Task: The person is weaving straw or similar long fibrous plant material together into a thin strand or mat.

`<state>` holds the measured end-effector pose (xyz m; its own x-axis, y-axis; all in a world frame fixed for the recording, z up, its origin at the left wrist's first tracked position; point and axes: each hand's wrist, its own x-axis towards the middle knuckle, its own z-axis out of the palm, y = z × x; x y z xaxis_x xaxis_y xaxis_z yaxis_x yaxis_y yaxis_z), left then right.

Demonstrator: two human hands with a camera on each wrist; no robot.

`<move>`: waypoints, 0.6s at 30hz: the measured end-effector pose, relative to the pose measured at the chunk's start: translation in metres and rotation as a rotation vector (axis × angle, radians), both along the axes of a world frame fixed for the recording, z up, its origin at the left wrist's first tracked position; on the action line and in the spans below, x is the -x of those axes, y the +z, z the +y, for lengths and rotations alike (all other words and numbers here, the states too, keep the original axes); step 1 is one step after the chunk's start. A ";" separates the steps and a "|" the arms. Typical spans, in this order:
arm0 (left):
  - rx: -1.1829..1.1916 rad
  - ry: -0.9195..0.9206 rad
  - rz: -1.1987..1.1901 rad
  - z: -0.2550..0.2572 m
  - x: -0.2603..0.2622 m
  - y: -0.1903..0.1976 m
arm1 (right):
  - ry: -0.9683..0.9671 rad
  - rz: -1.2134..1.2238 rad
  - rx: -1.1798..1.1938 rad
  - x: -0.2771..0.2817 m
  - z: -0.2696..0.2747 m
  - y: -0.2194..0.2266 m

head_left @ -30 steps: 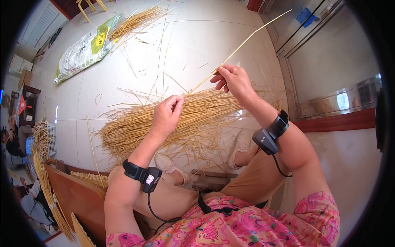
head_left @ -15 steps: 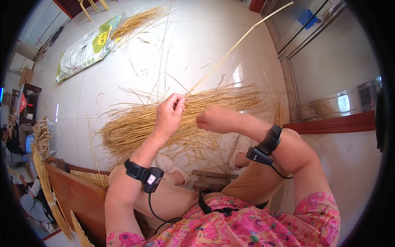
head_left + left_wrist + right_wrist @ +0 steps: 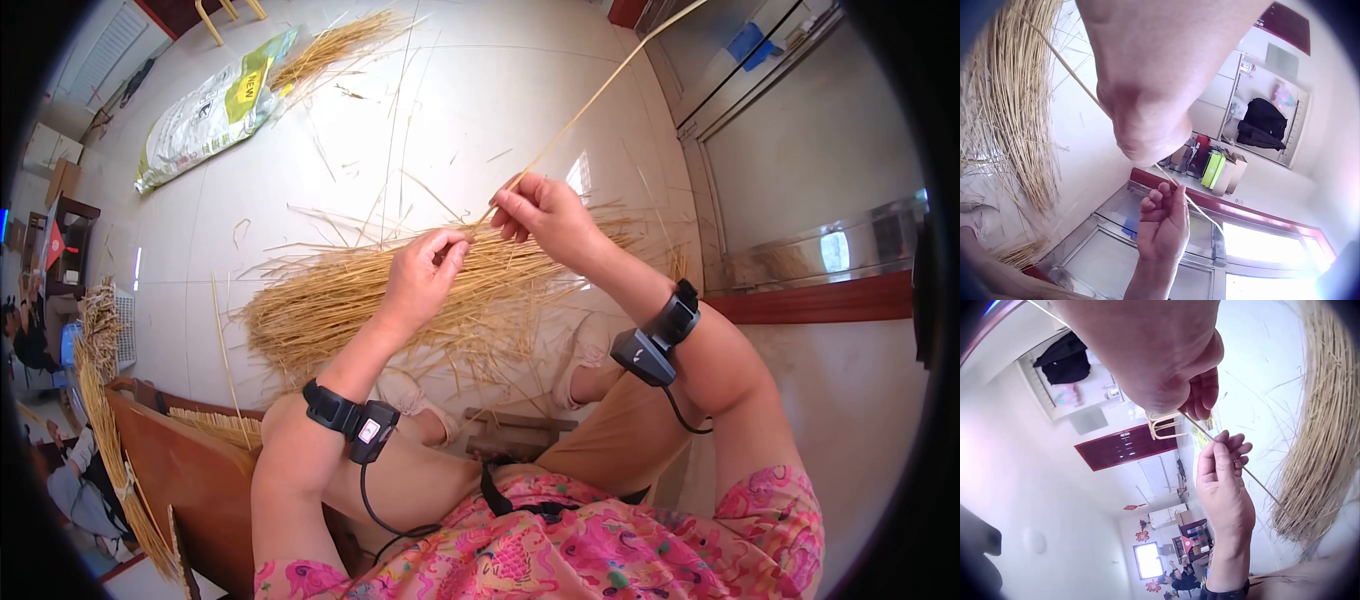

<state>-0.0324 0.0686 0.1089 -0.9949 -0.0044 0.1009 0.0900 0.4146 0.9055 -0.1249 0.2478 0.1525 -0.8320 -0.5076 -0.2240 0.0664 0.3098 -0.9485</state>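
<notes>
A long, thin straw stalk (image 3: 607,88) slants up to the right from my two hands. My left hand (image 3: 422,272) pinches it between thumb and forefinger, as the right wrist view shows, with the stalk's lower part (image 3: 1261,482) running on past the fingers. Close beside it, my right hand (image 3: 548,218) pinches the same stalk farther along, the other fingers loosely curled. Both hands are over a big heap of straw (image 3: 330,310) on the floor. In the left wrist view the stalk's thin end (image 3: 1207,216) sticks out beyond my right hand (image 3: 1163,228).
A white and green sack (image 3: 205,125) with more straw (image 3: 335,50) at its mouth lies at the far left. A brown wooden board (image 3: 190,470) stands by my left leg, beside a tied straw bundle (image 3: 110,450). Glass doors (image 3: 810,150) line the right side.
My right hand left the stalk, dropped low over the heap, then came back up and pinches the stalk nearer my left hand. The left hand has shifted slightly right, still holding the stalk.
</notes>
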 end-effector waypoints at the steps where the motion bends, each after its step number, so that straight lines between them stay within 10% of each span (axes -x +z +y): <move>1: 0.063 -0.003 0.049 0.000 0.002 -0.002 | -0.023 0.089 -0.018 0.003 0.002 0.010; 8: 0.538 -0.089 -0.188 -0.029 -0.005 -0.041 | -0.386 0.582 -0.009 0.050 0.105 0.085; 18: 0.703 -0.460 -0.372 -0.019 -0.024 -0.053 | -0.377 0.822 -1.144 -0.060 0.295 0.110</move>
<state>-0.0083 0.0499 0.0555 -0.8521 0.3414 -0.3966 0.1361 0.8764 0.4619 -0.0650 0.5426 0.2627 -0.9626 -0.1095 0.2478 -0.1156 0.9932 -0.0102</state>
